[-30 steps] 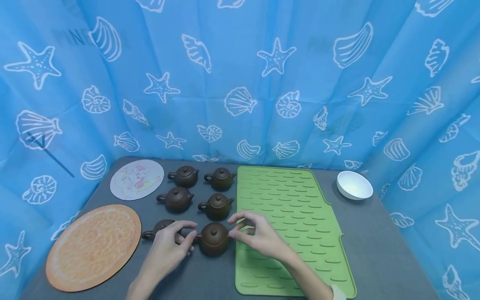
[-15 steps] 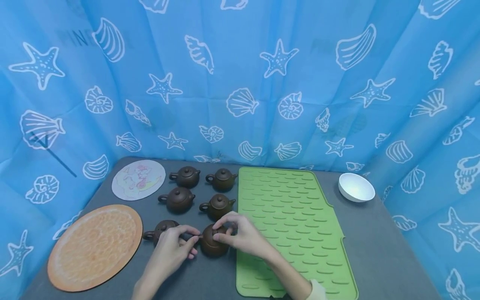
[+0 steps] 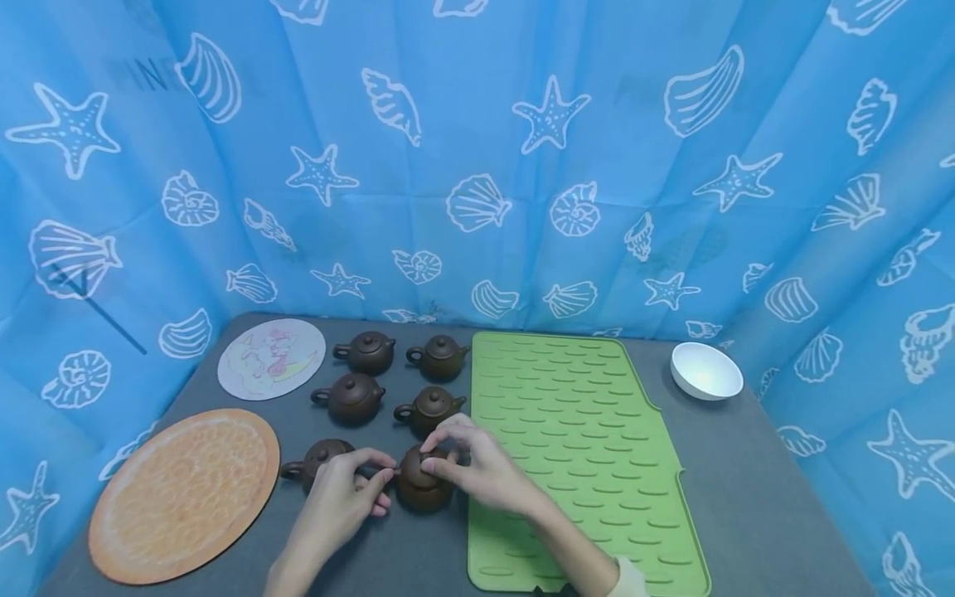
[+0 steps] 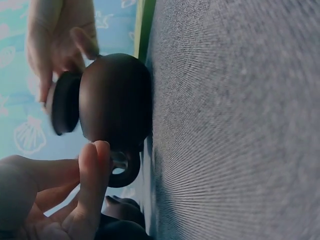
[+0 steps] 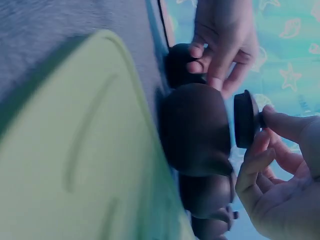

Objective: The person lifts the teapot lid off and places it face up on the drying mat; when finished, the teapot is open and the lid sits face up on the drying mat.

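My right hand (image 3: 485, 473) reaches in from the green mat (image 3: 597, 448) side, wrist low, its fingers (image 5: 280, 125) curled and pinching the knob of the lid (image 5: 245, 119), which sits lifted just clear of the mouth of the nearest teapot (image 3: 423, 489). My left hand (image 3: 339, 502) comes from the other side, forearm angled up across the desk (image 3: 753, 506). Its fingers (image 4: 92, 180) are bent, the tips pressed to the pot's side at the handle (image 4: 125, 172), steadying it. The teapot stands upright on the desk, just beside the mat's left edge, nearest me in the group of six brown pots. Faint lettering shows on the blue curtain (image 3: 477, 149) at upper left, too dim to read.
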Motion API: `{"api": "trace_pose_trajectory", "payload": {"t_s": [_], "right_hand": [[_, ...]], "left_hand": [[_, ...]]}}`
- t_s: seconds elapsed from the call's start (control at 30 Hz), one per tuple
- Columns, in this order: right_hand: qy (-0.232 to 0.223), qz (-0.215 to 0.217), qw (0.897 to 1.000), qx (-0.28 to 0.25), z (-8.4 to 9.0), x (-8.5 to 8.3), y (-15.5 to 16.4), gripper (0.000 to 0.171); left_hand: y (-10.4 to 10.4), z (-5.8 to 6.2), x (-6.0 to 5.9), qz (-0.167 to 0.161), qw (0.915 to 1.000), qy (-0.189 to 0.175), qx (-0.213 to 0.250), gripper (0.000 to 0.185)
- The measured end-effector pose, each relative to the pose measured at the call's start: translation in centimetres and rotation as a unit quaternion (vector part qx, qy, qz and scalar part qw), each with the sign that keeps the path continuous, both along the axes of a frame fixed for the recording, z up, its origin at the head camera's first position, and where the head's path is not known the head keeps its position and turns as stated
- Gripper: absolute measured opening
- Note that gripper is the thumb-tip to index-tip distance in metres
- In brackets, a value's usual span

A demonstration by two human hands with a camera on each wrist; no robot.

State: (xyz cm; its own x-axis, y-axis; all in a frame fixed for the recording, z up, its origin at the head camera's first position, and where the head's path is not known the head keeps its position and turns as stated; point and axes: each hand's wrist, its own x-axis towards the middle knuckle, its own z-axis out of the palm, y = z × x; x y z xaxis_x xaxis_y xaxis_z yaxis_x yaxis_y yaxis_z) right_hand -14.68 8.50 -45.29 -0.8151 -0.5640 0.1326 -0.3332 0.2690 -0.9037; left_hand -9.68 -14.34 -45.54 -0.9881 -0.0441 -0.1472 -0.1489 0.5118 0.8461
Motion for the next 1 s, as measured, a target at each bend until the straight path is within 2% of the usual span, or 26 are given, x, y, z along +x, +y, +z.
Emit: {"api": "trace_pose_trajectory", "payload": {"t_s": [0.17, 0.4, 0.6, 0.77, 0.9, 1.0], "right_hand": [[-0.001, 0.004, 0.999, -0.033, 1.2, -0.1, 0.9, 0.017], [-0.047, 0.003, 0.997, -0.057, 2.5, -0.7, 3.2, 0.022], [-0.063, -0.002, 0.995, -0.081, 3.4, -1.5, 5.5, 0.032], [-0.084, 0.023, 0.991, -0.099, 3.8, -2.1, 7.0, 0.05], [-0.106, 0.052, 0.986, -0.115, 4.2, -2.5, 7.9, 0.05], [-0.123, 0.059, 0.984, -0.115, 4.4, -2.6, 8.4, 0.05]], "left_hand": [[0.0, -0.2, 0.0, 0.004, 1.0, -0.001, -0.006, 0.011], [-0.1, -0.2, 0.1, 0.007, 0.9999, -0.007, -0.006, 0.012], [0.0, -0.2, 0.1, 0.007, 1.0, -0.005, 0.004, 0.011], [0.0, -0.2, 0.0, 0.007, 0.9999, -0.006, 0.003, 0.012], [0.0, -0.3, 0.1, 0.005, 1.0, -0.004, 0.001, 0.012], [0.0, -0.4, 0.0, 0.005, 1.0, -0.007, -0.002, 0.012]]}}
